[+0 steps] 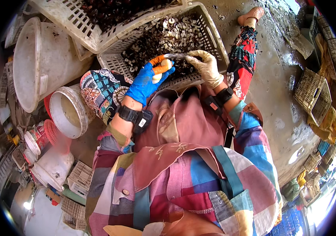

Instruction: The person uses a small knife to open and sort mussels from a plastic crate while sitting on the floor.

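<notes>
My left hand, in a blue glove with orange coverings on some fingers, holds pale, round, shell-like pieces. From its orange-covered fingertip a thin metallic tool or blade reaches across to my right hand, which wears a cream glove and pinches the far end. Both hands are above the near side of a white plastic crate. Inside the crate lies a heap of dark and pale shells or cut pieces. The exact kind of the held pieces cannot be told.
Another perforated white crate with dark contents overlaps the first at upper left. At left stand a large white tub, a white bucket and a red plastic basket. Wet floor stretches to the right, with an empty-looking crate beyond.
</notes>
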Demonstrator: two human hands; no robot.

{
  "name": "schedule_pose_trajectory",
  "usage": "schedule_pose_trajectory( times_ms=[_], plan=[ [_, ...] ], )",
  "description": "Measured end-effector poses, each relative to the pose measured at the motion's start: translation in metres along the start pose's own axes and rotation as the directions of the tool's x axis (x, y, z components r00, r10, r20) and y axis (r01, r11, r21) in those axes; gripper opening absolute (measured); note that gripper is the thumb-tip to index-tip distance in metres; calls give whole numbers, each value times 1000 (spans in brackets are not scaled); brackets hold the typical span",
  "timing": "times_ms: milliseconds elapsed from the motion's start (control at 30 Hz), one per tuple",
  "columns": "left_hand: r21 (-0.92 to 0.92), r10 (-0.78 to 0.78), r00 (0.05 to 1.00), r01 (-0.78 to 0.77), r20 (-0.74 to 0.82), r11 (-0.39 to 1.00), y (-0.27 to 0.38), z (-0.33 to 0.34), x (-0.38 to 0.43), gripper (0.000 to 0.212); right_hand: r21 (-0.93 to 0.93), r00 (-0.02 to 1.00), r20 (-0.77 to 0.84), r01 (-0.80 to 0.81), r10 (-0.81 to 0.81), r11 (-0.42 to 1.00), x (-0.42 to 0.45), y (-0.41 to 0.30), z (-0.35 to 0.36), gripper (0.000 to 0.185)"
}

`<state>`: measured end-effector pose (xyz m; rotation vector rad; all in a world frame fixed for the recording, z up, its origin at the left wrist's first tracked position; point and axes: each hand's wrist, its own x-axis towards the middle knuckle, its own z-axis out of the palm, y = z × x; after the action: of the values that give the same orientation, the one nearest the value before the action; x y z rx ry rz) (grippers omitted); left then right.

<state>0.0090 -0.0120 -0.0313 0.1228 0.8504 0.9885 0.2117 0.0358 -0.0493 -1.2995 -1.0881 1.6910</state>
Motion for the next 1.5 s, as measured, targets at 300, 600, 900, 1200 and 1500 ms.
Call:
schedule_pose_trajectory(
  times_ms=[300, 600, 900, 1200, 1500],
  plan=[
    [-50, -75, 996, 73, -39, 996, 11, 10, -5, 31, -38, 999, 26, 45, -44, 998, 0, 0, 6, 16],
    [55, -85, 996, 86, -33, 995, 5, -4, -1, 24, -61, 994, 100, 45, -39, 997, -2, -2, 10, 18],
    [-52, -69, 995, 65, -72, 996, 3, 13, -10, 23, -199, 979, 103, 194, -176, 961, -4, 10, 12, 16],
    [201, 9, 993, 16, -121, 980, 3, 10, -9, 19, 56, 999, 39, -21, 19, 998, -6, 6, 12, 17],
    [430, 92, 991, -39, -102, 902, 3, 5, -5, 46, 5, 997, 5, -72, 72, 997, -1, 14, 8, 18]
  ],
)
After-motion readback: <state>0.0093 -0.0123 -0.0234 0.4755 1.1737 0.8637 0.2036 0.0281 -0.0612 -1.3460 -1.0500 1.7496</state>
